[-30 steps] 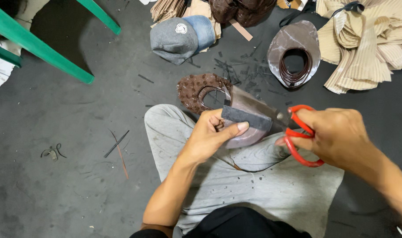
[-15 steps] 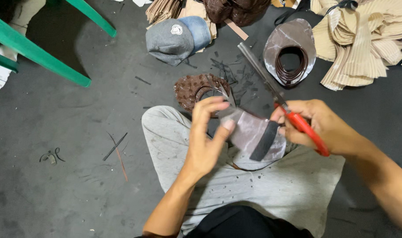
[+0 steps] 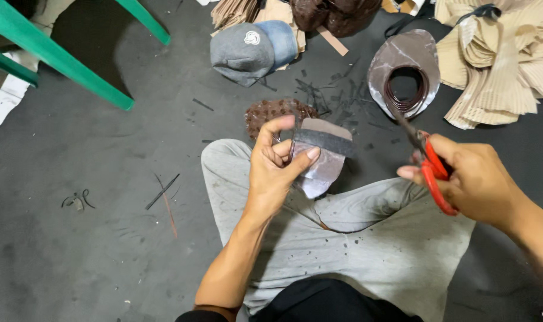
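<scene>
My left hand (image 3: 277, 167) pinches a curved grey cap brim piece (image 3: 323, 156) with a dark band across its top, held upright over my knee. My right hand (image 3: 471, 179) grips red-handled scissors (image 3: 429, 167), blades pointing up and left, apart from the brim piece. Both hands hover above my grey trouser leg (image 3: 343, 238). A brown patterned cap piece (image 3: 271, 112) lies on the floor just behind my left hand.
A grey-and-blue cap (image 3: 253, 50) lies at the back. A grey brim cutout with a dark coil (image 3: 405, 74) sits back right, beside a pile of beige ribbed fabric (image 3: 504, 59). Green chair legs (image 3: 57, 59) stand at left. Dark scraps (image 3: 164, 191) litter the floor.
My right hand has pulled the scissors away to the right, off the brim piece. My left hand has turned the piece upright and lifted it slightly.
</scene>
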